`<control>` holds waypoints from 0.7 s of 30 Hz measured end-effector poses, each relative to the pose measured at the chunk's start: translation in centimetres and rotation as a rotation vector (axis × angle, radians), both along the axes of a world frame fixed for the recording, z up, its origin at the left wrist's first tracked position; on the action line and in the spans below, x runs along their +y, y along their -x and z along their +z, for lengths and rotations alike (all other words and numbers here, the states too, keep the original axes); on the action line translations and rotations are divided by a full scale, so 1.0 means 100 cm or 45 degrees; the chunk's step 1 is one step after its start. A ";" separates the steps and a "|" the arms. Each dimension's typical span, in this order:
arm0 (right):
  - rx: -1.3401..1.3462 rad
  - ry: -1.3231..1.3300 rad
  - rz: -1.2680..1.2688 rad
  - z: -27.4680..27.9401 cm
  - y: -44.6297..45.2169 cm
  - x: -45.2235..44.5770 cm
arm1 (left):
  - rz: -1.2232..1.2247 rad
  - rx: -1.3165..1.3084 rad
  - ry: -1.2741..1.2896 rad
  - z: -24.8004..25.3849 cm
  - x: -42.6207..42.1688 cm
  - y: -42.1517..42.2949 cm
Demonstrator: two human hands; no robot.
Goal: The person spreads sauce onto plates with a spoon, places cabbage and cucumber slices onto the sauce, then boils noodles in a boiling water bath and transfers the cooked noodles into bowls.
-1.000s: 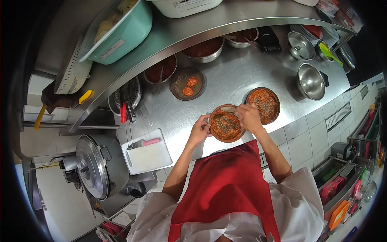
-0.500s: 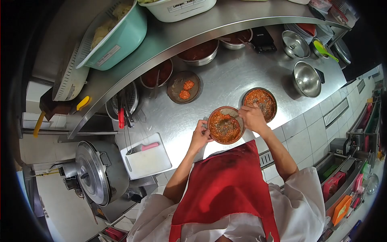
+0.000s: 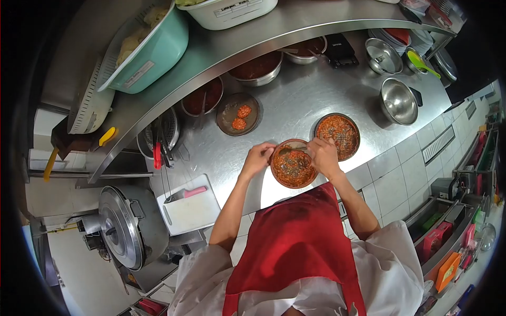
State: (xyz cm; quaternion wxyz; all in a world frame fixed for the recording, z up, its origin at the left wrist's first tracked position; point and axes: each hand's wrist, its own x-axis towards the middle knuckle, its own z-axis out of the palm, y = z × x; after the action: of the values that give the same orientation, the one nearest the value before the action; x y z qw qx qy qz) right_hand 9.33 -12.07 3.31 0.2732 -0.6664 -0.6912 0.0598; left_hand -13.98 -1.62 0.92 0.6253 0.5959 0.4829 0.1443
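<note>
A round brown clay mortar (image 3: 293, 185) with chunky red chili sambal (image 3: 295, 167) in it stands at the counter's front edge. My left hand (image 3: 258, 159) grips its left rim, thumb and fingers closed round the edge. Over the right rim, the fingers of my right hand (image 3: 323, 156) are closed on what looks like a spoon, its lower end in the sambal; the fingers hide most of it. Just beyond that hand sits a second clay dish (image 3: 338, 136) of red sambal with dark flecks. Farther back, a brown plate (image 3: 227, 113) carries two small red mounds.
Bowls of red sauce (image 3: 203, 97) line the back under the steel shelf (image 3: 221, 55). A white cutting board (image 3: 190, 213) with a pink-handled knife (image 3: 195, 191) lies left, near a big lidded pot (image 3: 124, 226). Steel bowls (image 3: 399, 102) and a black scale (image 3: 341, 50) stand right.
My left hand has shifted up along the mortar's left rim. The right hand has moved slightly left, and the sambal is now spread more over the bare patch at the back.
</note>
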 end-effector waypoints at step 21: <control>-0.015 0.040 0.164 0.002 0.010 0.012 | 0.189 -0.082 0.136 -0.001 -0.041 0.024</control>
State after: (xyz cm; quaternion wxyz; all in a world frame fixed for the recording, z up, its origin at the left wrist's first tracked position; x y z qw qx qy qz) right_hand 8.34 -10.88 3.49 0.2543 -0.6251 -0.7331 0.0841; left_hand -16.37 -5.71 0.79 0.6591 0.5193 0.5122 0.1833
